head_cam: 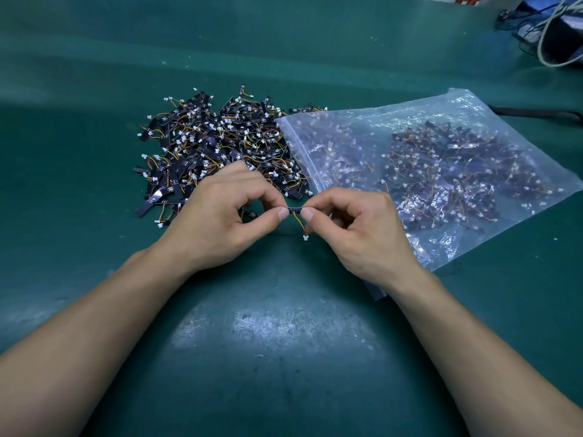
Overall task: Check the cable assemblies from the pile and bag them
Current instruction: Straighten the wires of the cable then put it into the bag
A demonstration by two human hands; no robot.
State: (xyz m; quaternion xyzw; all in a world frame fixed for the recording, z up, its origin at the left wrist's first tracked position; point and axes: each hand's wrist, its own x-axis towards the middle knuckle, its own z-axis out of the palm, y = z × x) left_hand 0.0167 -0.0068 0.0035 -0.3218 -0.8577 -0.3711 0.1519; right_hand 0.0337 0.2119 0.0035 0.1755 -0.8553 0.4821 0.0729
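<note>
A pile of cable assemblies (214, 143), small black strips with red and yellow wires and white connectors, lies on the green mat behind my hands. One cable assembly (295, 211) is held level between both hands just in front of the pile. My left hand (220, 216) pinches its left end and my right hand (356, 228) pinches its right end. Its wires hang down to a white connector (305, 237). A clear zip bag (441, 171) holding several assemblies lies to the right, its open mouth facing the pile.
The green mat (284, 342) covers the whole bench, worn pale in front of me. Black and white cables and a dark device (555, 36) sit at the far right corner. A black strap (536, 112) lies behind the bag.
</note>
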